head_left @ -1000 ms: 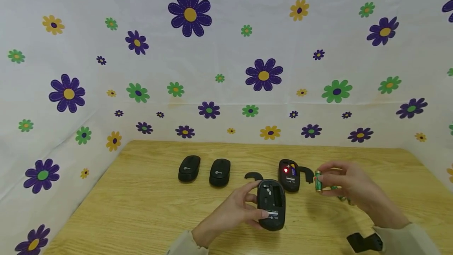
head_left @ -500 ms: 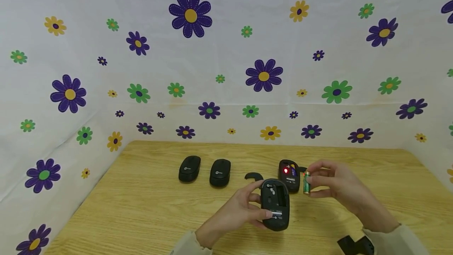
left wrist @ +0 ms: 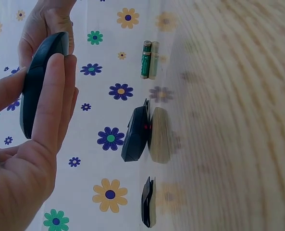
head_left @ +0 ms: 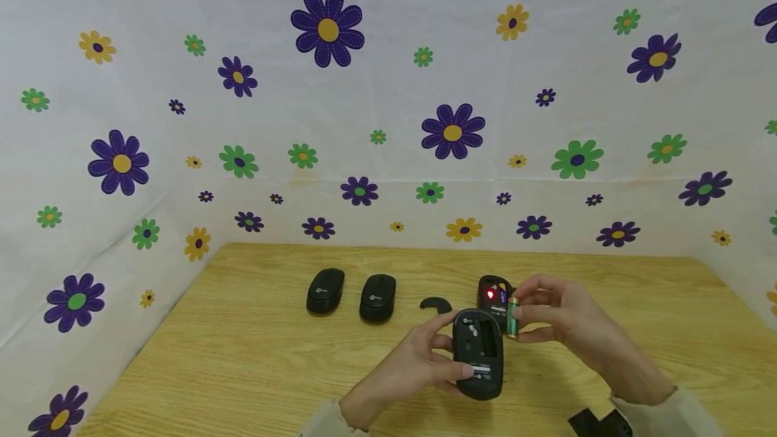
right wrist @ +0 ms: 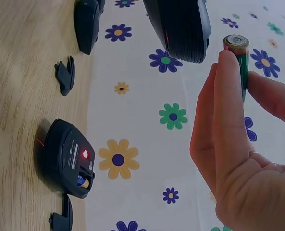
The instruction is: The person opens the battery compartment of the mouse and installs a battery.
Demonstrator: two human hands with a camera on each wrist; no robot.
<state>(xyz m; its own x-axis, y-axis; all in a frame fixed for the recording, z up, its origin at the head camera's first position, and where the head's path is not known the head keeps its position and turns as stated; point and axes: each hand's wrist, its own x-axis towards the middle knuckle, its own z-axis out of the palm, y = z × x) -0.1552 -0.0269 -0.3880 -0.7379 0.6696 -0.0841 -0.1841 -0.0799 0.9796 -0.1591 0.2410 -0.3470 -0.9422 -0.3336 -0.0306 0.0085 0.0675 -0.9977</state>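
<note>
My left hand (head_left: 425,361) grips a black computer mouse (head_left: 478,356), its underside turned up toward the head camera and its battery slot uncovered. In the left wrist view that mouse (left wrist: 40,82) shows edge-on between thumb and fingers. My right hand (head_left: 567,312) pinches a green battery (head_left: 512,319) upright between thumb and fingertips, just right of the held mouse. One metal end of the battery (right wrist: 237,45) faces the right wrist camera. Behind them a second mouse (head_left: 490,309) lies upside down on the table, its red light lit and a battery (right wrist: 83,182) in its slot.
Two black mice (head_left: 325,290) stand upright at the back left. A curved black cover (head_left: 436,303) lies behind the left hand, and another cover (right wrist: 62,219) beside the lit mouse. Green batteries (left wrist: 146,60) rest on the wooden table (head_left: 261,356). A flowered cloth (head_left: 388,86) hangs behind.
My right hand has carried the battery leftward, close to the held mouse. The left hand and its mouse have shifted slightly right.
</note>
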